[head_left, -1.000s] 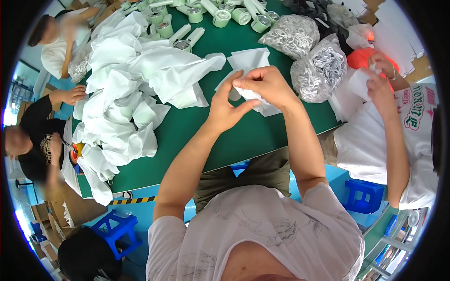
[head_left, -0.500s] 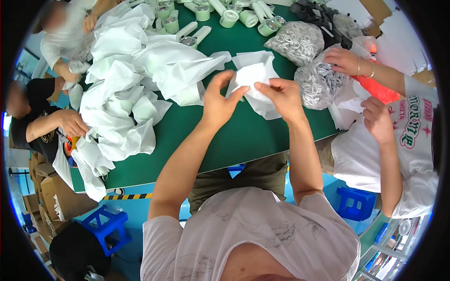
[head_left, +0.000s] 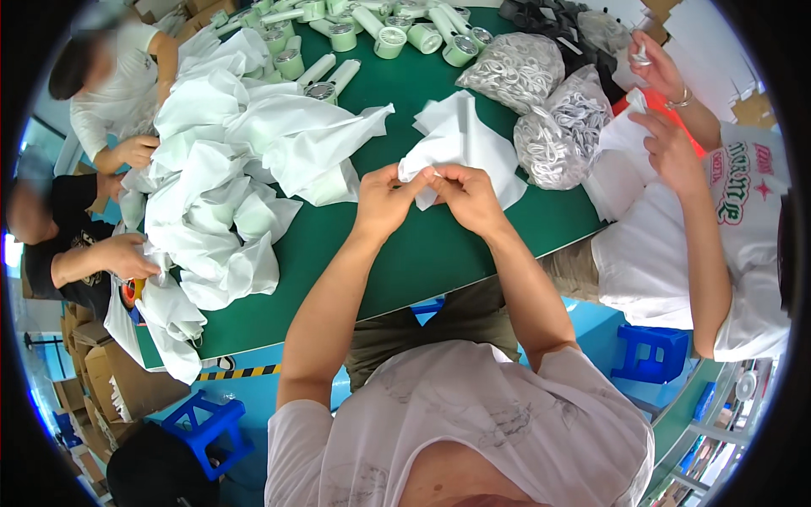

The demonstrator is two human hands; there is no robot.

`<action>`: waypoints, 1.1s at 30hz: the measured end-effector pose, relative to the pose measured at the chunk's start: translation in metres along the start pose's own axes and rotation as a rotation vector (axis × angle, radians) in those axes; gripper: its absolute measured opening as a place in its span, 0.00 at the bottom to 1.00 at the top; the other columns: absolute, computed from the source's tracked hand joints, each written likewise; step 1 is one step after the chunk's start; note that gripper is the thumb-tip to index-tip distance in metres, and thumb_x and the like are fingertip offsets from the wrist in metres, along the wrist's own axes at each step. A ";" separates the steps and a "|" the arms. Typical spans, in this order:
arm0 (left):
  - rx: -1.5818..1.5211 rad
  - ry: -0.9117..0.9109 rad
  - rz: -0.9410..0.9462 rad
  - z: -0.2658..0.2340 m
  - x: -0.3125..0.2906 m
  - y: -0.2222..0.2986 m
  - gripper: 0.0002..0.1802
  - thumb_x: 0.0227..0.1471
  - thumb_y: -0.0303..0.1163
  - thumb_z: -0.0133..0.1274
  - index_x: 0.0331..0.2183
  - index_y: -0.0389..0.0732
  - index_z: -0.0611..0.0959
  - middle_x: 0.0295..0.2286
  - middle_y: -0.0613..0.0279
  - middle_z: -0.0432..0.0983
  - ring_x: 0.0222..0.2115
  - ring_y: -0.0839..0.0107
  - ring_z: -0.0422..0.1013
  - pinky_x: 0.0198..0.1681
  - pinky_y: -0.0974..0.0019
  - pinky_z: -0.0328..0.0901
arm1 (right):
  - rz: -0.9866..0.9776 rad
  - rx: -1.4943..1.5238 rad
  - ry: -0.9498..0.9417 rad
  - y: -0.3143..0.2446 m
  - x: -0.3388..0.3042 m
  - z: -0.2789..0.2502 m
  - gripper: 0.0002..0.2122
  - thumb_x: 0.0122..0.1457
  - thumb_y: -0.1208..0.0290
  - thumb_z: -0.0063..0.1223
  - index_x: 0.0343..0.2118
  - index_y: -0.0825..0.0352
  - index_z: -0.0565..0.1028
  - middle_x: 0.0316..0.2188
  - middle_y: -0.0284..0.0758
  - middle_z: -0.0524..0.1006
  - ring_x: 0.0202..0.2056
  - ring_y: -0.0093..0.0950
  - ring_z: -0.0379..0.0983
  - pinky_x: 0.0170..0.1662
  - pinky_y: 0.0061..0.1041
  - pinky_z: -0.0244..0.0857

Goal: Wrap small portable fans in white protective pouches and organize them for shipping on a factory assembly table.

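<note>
A thin white fabric-like sheet or bag (head_left: 469,142) is stretched out in front of me over the green table (head_left: 363,253). My left hand (head_left: 387,196) pinches its near edge between thumb and fingers. Right beside it, my right hand (head_left: 467,193) grips the same edge, so the two thumbs almost meet. The far part of the white piece spreads away from me, creased and pointed. Whether anything lies inside it I cannot tell.
Left of me lies a heap of white bags (head_left: 211,186), some with pale green items showing through. Pale green handheld fans (head_left: 390,40) stand and lie at the back. Clear bags of coiled white cables (head_left: 553,139) sit at right. Co-workers work on both sides; blue stools (head_left: 649,353) stand below.
My hands have drawn nearer to me and together, from the white piece's sides to its near edge. The right co-worker's hand has left the cable bag, raised with a small white item.
</note>
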State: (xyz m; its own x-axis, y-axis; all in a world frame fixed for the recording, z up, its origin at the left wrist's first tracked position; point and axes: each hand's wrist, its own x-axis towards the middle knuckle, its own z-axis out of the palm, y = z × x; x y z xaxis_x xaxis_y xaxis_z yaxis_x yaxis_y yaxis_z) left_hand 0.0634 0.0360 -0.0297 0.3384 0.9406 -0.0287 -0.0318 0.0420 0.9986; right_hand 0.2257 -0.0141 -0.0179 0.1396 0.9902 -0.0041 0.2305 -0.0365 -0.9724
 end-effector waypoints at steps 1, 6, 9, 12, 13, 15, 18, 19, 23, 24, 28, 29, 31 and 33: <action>-0.011 0.005 -0.020 -0.001 0.000 0.000 0.19 0.54 0.41 0.67 0.33 0.31 0.86 0.24 0.64 0.81 0.24 0.81 0.72 0.29 0.74 0.66 | 0.062 0.062 -0.043 0.000 -0.001 0.001 0.12 0.67 0.68 0.56 0.38 0.73 0.82 0.28 0.33 0.81 0.27 0.20 0.75 0.33 0.19 0.72; 0.150 -0.012 -0.013 -0.003 0.003 -0.006 0.18 0.55 0.39 0.65 0.31 0.30 0.85 0.21 0.64 0.79 0.19 0.81 0.70 0.20 0.74 0.65 | 0.166 0.385 0.101 0.014 -0.007 0.005 0.16 0.69 0.63 0.52 0.40 0.77 0.79 0.29 0.38 0.80 0.27 0.26 0.79 0.32 0.26 0.78; 0.149 0.035 -0.020 -0.004 0.003 0.004 0.16 0.56 0.38 0.65 0.30 0.32 0.85 0.22 0.65 0.78 0.17 0.82 0.67 0.19 0.75 0.62 | 0.191 0.515 0.303 0.005 -0.009 -0.004 0.17 0.69 0.63 0.52 0.36 0.77 0.77 0.29 0.42 0.80 0.26 0.30 0.80 0.27 0.30 0.79; 0.029 0.028 -0.088 -0.004 0.005 0.018 0.13 0.60 0.33 0.60 0.35 0.30 0.82 0.25 0.62 0.78 0.19 0.77 0.71 0.19 0.73 0.67 | 0.155 0.444 0.417 0.009 -0.008 -0.017 0.15 0.67 0.63 0.55 0.33 0.75 0.78 0.26 0.39 0.80 0.25 0.29 0.80 0.26 0.26 0.76; 0.028 0.020 -0.081 -0.003 0.005 0.018 0.13 0.60 0.33 0.60 0.35 0.30 0.82 0.25 0.62 0.78 0.19 0.77 0.71 0.19 0.73 0.67 | 0.148 0.443 0.425 0.011 -0.011 -0.020 0.15 0.67 0.63 0.55 0.33 0.75 0.78 0.26 0.39 0.80 0.25 0.29 0.80 0.26 0.26 0.76; -0.372 0.121 -0.056 -0.003 0.008 0.011 0.11 0.61 0.30 0.57 0.37 0.29 0.80 0.29 0.59 0.79 0.24 0.73 0.76 0.25 0.69 0.74 | -0.043 -0.249 0.230 0.008 -0.017 -0.022 0.13 0.65 0.66 0.58 0.31 0.73 0.80 0.25 0.38 0.81 0.25 0.26 0.79 0.25 0.26 0.73; -0.396 0.163 0.040 -0.010 0.009 0.010 0.09 0.61 0.27 0.57 0.37 0.29 0.78 0.35 0.54 0.81 0.27 0.68 0.78 0.33 0.70 0.75 | -0.625 -0.627 0.601 -0.015 -0.001 -0.051 0.08 0.60 0.70 0.62 0.30 0.70 0.81 0.25 0.39 0.81 0.25 0.33 0.78 0.31 0.33 0.71; -0.345 0.184 0.136 -0.011 0.008 0.013 0.08 0.60 0.25 0.57 0.38 0.29 0.78 0.36 0.54 0.81 0.29 0.70 0.79 0.35 0.69 0.75 | -0.858 -0.830 0.802 -0.024 0.010 -0.071 0.07 0.58 0.70 0.63 0.31 0.70 0.82 0.25 0.40 0.81 0.26 0.36 0.78 0.33 0.36 0.71; 0.281 0.382 0.932 -0.013 0.013 0.008 0.10 0.52 0.20 0.60 0.37 0.36 0.78 0.38 0.55 0.81 0.35 0.61 0.79 0.40 0.63 0.72 | -0.445 -1.305 0.837 -0.035 0.039 -0.124 0.07 0.56 0.69 0.62 0.32 0.68 0.83 0.28 0.44 0.81 0.30 0.44 0.77 0.37 0.43 0.72; 0.418 0.362 1.024 -0.012 0.010 0.016 0.14 0.46 0.17 0.60 0.37 0.38 0.78 0.37 0.54 0.80 0.38 0.54 0.77 0.41 0.59 0.72 | -0.071 -1.424 0.674 -0.026 0.046 -0.130 0.08 0.55 0.69 0.62 0.32 0.67 0.83 0.29 0.46 0.81 0.32 0.45 0.77 0.38 0.44 0.72; 0.619 0.262 0.845 -0.005 0.005 -0.007 0.17 0.41 0.17 0.61 0.37 0.38 0.79 0.33 0.53 0.76 0.36 0.51 0.74 0.40 0.53 0.71 | -0.198 -1.423 0.720 -0.017 0.045 -0.116 0.09 0.52 0.70 0.61 0.34 0.68 0.83 0.33 0.48 0.81 0.35 0.46 0.77 0.41 0.43 0.72; 0.645 0.234 0.800 -0.004 0.007 -0.014 0.17 0.41 0.17 0.61 0.37 0.38 0.80 0.32 0.52 0.75 0.36 0.50 0.74 0.39 0.53 0.71 | -0.218 -1.422 0.695 -0.017 0.045 -0.113 0.09 0.52 0.70 0.61 0.34 0.68 0.83 0.33 0.48 0.81 0.35 0.46 0.77 0.41 0.43 0.72; 0.668 0.208 0.746 -0.004 0.007 -0.015 0.16 0.41 0.18 0.61 0.36 0.38 0.81 0.32 0.52 0.74 0.35 0.49 0.74 0.38 0.53 0.71 | -0.619 -1.316 0.912 -0.015 0.043 -0.109 0.08 0.51 0.73 0.62 0.34 0.68 0.83 0.33 0.45 0.81 0.34 0.45 0.76 0.40 0.45 0.71; 0.579 0.233 0.765 -0.001 0.007 -0.016 0.12 0.41 0.20 0.62 0.33 0.38 0.83 0.32 0.52 0.75 0.36 0.50 0.74 0.38 0.53 0.71 | -0.808 -1.241 0.922 -0.018 0.033 -0.100 0.08 0.53 0.78 0.62 0.37 0.69 0.82 0.32 0.41 0.80 0.32 0.42 0.75 0.40 0.39 0.72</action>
State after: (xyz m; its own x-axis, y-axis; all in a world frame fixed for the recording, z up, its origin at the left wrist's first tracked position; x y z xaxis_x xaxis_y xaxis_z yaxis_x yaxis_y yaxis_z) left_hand 0.0659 0.0425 -0.0456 0.2231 0.6904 0.6881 0.3213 -0.7186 0.6168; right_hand 0.3227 0.0062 0.0229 -0.0190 0.4317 0.9018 0.9891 -0.1235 0.0800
